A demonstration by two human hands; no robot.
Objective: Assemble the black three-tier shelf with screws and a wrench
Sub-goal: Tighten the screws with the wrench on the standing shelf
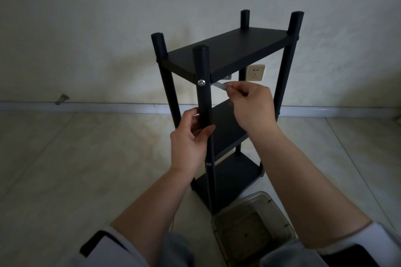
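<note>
the shelf (225,54) stands upright on the floor against the wall. left hand (191,136) grips the near post to brace it; at its 1 o'clock, right hand (251,102) pinches the flat wrench (220,85), reaching behind the screw (201,82).

No text, label, brand, number or sign can be read anywhere in the head view. The black shelf (225,52) carries no visible print, and the wall socket (255,72) behind it shows only its plug holes.
</note>
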